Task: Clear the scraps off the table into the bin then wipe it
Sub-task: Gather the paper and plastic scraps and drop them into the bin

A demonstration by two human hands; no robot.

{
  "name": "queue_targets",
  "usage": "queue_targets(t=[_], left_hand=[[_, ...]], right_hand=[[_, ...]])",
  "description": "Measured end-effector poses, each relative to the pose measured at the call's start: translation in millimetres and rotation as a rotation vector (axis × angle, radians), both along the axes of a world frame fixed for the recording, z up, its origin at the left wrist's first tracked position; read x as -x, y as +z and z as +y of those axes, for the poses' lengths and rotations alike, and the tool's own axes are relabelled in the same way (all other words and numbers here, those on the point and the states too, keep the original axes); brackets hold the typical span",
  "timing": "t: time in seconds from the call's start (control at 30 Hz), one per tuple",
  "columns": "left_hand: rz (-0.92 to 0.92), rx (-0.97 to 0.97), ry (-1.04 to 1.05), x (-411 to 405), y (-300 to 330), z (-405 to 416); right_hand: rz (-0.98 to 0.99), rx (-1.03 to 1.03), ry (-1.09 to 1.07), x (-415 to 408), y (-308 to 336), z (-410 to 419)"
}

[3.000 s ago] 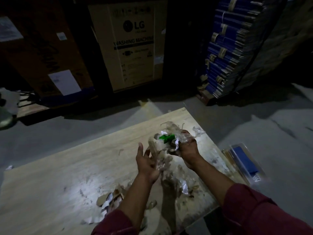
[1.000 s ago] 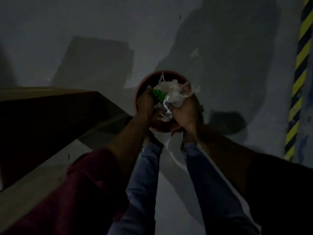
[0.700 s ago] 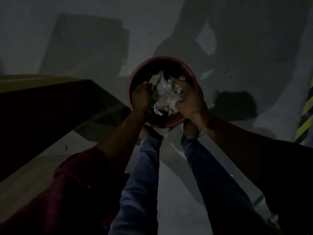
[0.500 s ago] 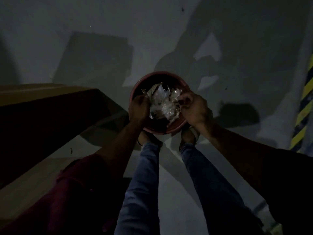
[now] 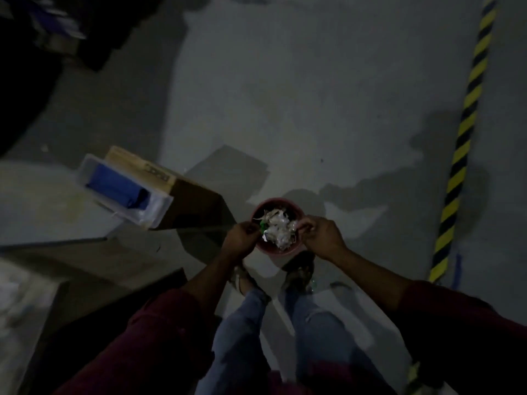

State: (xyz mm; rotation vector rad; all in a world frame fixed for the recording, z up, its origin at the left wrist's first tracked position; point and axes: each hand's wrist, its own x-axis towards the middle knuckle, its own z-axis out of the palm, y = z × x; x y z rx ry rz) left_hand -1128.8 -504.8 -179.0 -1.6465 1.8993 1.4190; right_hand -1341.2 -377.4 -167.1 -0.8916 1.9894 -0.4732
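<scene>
A round red bin [image 5: 258,213] stands on the grey floor just ahead of my feet. A crumpled bundle of clear plastic and paper scraps [image 5: 278,229] with a green bit lies inside it. My left hand [image 5: 241,238] hovers over the bin's left rim with its fingers curled. Over the right rim, my right hand [image 5: 320,238] has its fingertips drawn together beside the bundle. Neither hand plainly holds any scrap. The wooden table [image 5: 99,260] is at the lower left, dim and blurred, with pale scraps [image 5: 17,286] at its far left.
Left of the bin, a cardboard box [image 5: 159,178] sits on the floor with a clear plastic case [image 5: 125,192] holding something blue on it. A yellow-and-black striped line [image 5: 462,143] runs along the floor at the right. Dark stacked goods fill the top left.
I carried the scrap bundle from the table to the bin and lowered it in. Since half a second ago my head and hands have risen, and the bundle stays in the bin.
</scene>
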Motion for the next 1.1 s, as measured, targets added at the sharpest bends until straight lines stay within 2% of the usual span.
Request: queue_targets(t=[0.23, 0.4, 0.6, 0.87, 1.1], left_hand=[[0.136, 0.027, 0.252, -78.5, 115.1, 84.7], [0.190, 0.095, 0.544, -175.9, 145.1, 155.6], [0.219, 0.194, 0.886, -312.1, 160.0, 252.7], [0.247, 0.347, 1.288, -480.8, 196.1, 382.7], [0.266, 0.427, 1.443, -569.2, 225.1, 400.7]], right_hand=[[0.026, 0.099, 0.298, -70.6, 109.5, -1.1], [-0.031, 0.137, 0.624, -170.5, 140.4, 8.9], [-0.087, 0.164, 0.849, -318.2, 171.1, 46.9], [-0.213, 0.235, 0.950, -497.7, 206.5, 109.9], [-0.189, 0.257, 1.077, -602.5, 233.2, 107.1]])
